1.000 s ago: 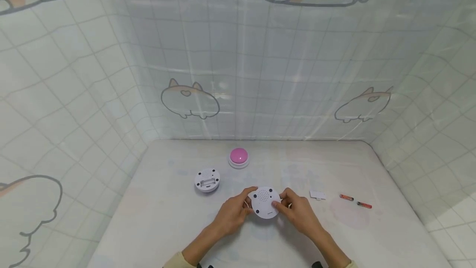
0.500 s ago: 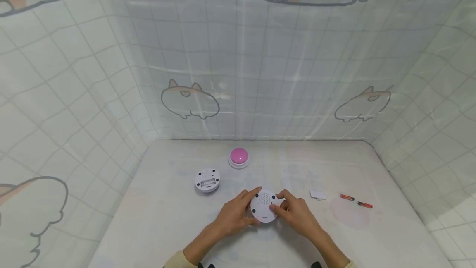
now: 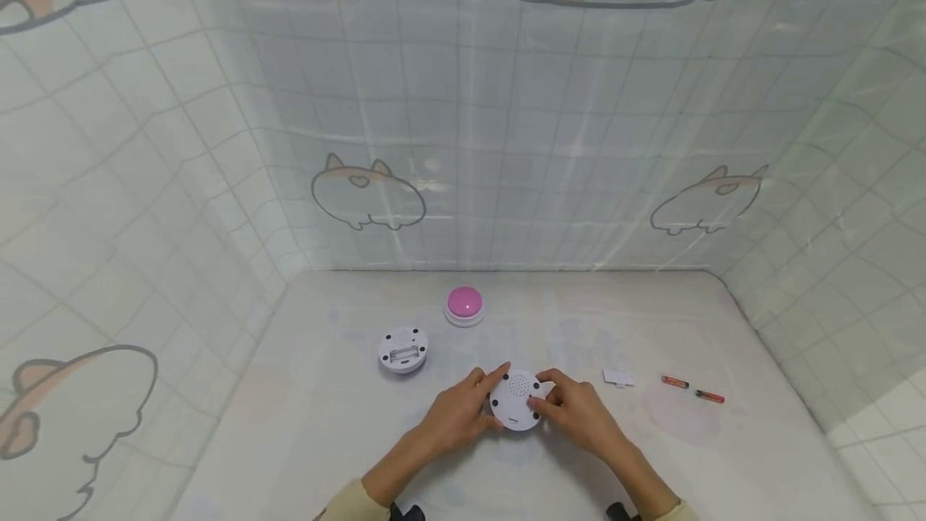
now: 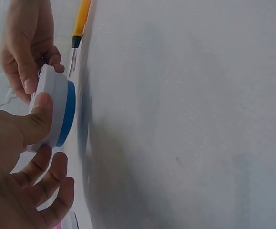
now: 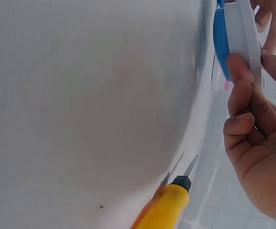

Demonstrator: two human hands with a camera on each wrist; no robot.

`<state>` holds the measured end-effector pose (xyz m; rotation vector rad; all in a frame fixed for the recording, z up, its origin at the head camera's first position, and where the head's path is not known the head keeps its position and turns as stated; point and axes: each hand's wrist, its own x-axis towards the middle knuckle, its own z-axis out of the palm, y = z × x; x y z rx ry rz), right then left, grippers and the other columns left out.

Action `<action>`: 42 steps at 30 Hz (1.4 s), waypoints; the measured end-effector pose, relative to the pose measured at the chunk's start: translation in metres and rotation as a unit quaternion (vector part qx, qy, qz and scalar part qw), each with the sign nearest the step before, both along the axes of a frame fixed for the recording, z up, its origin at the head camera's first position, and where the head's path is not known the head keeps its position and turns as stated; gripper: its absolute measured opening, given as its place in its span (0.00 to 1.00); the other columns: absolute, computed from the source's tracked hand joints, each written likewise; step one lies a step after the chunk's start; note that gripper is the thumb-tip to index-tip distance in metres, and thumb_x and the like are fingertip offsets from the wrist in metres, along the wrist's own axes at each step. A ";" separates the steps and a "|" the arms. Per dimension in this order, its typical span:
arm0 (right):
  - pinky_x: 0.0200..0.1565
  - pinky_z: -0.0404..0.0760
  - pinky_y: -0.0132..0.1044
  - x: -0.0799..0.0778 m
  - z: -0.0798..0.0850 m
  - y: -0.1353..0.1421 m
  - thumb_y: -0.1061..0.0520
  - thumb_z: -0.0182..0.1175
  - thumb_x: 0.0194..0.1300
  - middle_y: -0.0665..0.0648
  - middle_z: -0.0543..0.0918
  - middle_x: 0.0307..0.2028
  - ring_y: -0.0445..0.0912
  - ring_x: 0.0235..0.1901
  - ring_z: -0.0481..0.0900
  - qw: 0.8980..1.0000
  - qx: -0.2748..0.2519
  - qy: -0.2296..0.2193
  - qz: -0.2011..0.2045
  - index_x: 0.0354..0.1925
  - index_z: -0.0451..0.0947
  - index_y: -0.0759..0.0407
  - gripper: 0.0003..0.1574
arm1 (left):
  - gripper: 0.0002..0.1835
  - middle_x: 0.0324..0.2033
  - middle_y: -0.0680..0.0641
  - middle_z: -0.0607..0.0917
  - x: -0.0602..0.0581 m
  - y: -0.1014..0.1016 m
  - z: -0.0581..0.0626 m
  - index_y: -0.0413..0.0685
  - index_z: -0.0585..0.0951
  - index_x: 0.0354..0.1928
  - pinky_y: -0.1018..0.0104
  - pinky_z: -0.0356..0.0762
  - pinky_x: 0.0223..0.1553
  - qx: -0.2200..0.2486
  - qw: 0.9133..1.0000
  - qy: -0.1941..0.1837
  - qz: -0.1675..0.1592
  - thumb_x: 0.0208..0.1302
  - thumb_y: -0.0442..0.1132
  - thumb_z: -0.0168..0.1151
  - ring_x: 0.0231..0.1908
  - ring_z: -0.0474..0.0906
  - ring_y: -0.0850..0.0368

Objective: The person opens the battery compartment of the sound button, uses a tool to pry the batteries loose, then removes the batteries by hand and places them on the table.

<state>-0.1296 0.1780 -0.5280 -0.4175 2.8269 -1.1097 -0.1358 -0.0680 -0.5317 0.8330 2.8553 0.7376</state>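
Both hands hold a round white push button (image 3: 517, 401) upside down, its underside with speaker holes and dark feet facing up. Its blue cap (image 4: 68, 114) shows in the wrist views, pointing down at the table. My left hand (image 3: 457, 418) grips the left rim between thumb and index finger, the other fingers loosely spread below. On the right side, my right hand (image 3: 579, 415) pinches the rim, thumb on the underside and curled fingers beneath. A yellow-handled screwdriver (image 5: 164, 207) lies on the table near the right hand in the wrist views.
A second upturned white button (image 3: 403, 350) with an open battery compartment sits left. Behind stands a pink-topped button (image 3: 465, 306). To the right lie a small white battery cover (image 3: 618, 378) and two batteries, one battery (image 3: 675, 382) left of the other battery (image 3: 710, 396). Tiled-pattern walls surround the table.
The held button has turned clockwise and come slightly nearer the person. My left thumb and index finger have spread wider along its rim. The things on the table have stayed put.
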 end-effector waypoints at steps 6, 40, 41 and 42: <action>0.26 0.73 0.31 -0.001 0.001 0.001 0.47 0.65 0.68 0.41 0.84 0.26 0.35 0.22 0.73 1.000 0.007 -0.003 0.011 0.59 0.78 0.57 0.26 | 0.52 0.41 0.55 0.74 -0.002 0.004 -0.002 0.64 0.62 0.77 0.72 0.69 0.29 -0.007 1.000 0.018 0.005 0.51 0.57 0.77 0.30 0.67 0.66; 0.32 0.70 0.38 0.040 0.000 0.095 0.41 0.76 0.52 0.45 0.77 0.28 0.42 0.28 0.72 0.979 0.111 -0.120 -0.118 0.40 0.80 0.44 0.20 | 0.52 0.36 0.56 0.75 -0.006 0.010 -0.010 0.64 0.68 0.73 0.68 0.67 0.25 -0.034 0.996 0.041 0.072 0.44 0.70 0.74 0.27 0.68 0.63; 0.32 0.70 0.38 0.041 -0.002 0.094 0.41 0.76 0.52 0.44 0.77 0.28 0.42 0.28 0.72 0.980 0.113 -0.115 -0.116 0.40 0.80 0.43 0.20 | 0.52 0.36 0.56 0.75 -0.006 0.011 -0.010 0.64 0.68 0.73 0.68 0.67 0.26 -0.034 0.996 0.040 0.073 0.44 0.71 0.74 0.27 0.68 0.63; 0.33 0.70 0.38 0.041 -0.004 0.093 0.41 0.76 0.52 0.44 0.77 0.28 0.41 0.29 0.72 0.980 0.114 -0.111 -0.115 0.39 0.80 0.43 0.20 | 0.52 0.36 0.56 0.75 -0.007 0.011 -0.010 0.64 0.68 0.73 0.68 0.67 0.25 -0.034 0.996 0.040 0.074 0.44 0.71 0.74 0.27 0.68 0.63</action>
